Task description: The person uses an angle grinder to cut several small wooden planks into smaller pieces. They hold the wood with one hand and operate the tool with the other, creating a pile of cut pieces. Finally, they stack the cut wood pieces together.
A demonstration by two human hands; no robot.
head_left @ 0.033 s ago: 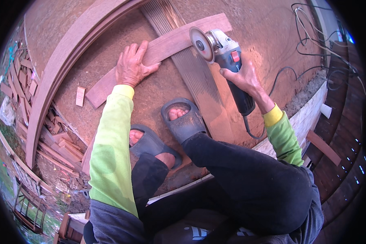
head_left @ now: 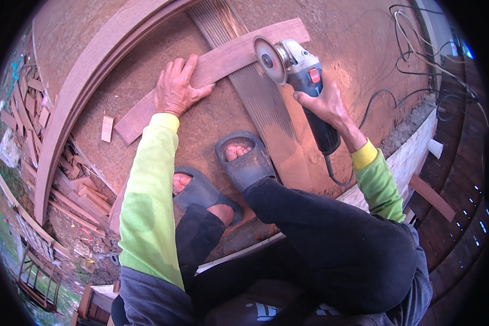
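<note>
My left hand (head_left: 182,87) presses down on a flat, slightly curved wooden board (head_left: 236,54), with its fingers over the far edge and thumb along the near side. The board lies across a grooved plank (head_left: 263,103) coated in sawdust. In my right hand (head_left: 334,106) is a blue and grey angle grinder (head_left: 304,73), gripped around its body with a red switch showing. Its round disc (head_left: 270,60) faces left, close to the board's right end; whether they touch I cannot tell, nor whether the disc spins.
Long curved wooden pieces (head_left: 76,103) arch along the left. A small wood block (head_left: 107,129) lies near the board's left end. Offcuts (head_left: 92,201) are heaped farther left. My sandalled feet (head_left: 244,157) stand beside the plank. Cables (head_left: 413,49) loop at the far right.
</note>
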